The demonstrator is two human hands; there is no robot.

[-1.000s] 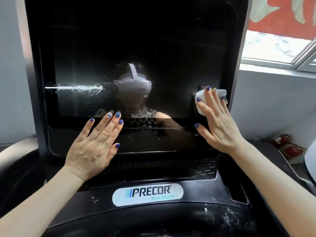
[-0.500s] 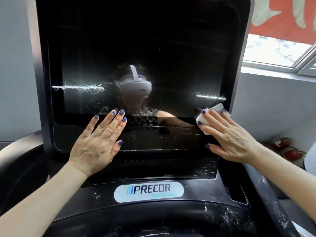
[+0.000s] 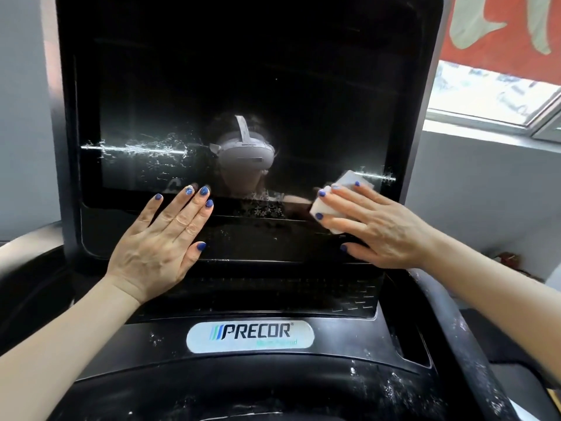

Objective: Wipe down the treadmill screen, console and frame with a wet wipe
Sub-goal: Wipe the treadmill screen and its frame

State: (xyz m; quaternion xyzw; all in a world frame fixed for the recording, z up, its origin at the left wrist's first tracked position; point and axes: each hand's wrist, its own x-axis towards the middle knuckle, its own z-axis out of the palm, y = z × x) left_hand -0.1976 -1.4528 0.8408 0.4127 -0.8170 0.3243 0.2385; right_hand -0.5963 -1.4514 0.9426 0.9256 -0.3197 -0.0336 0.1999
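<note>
Two hands flat on the dark treadmill screen [image 3: 243, 86].
Right hand [image 3: 376, 229] presses the white wet wipe [image 3: 324, 208] with straight fingers against the screen's lower right; left hand [image 3: 161, 247] rests open, fingers spread, lower left. Wet streaks cross the glass; the console [image 3: 349, 338] lies nearer, dust-speckled.

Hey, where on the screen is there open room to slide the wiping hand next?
Open glass spans the screen above both hands, and between the left hand and the wipe. The lower right corner is crowded by the right hand.
</note>
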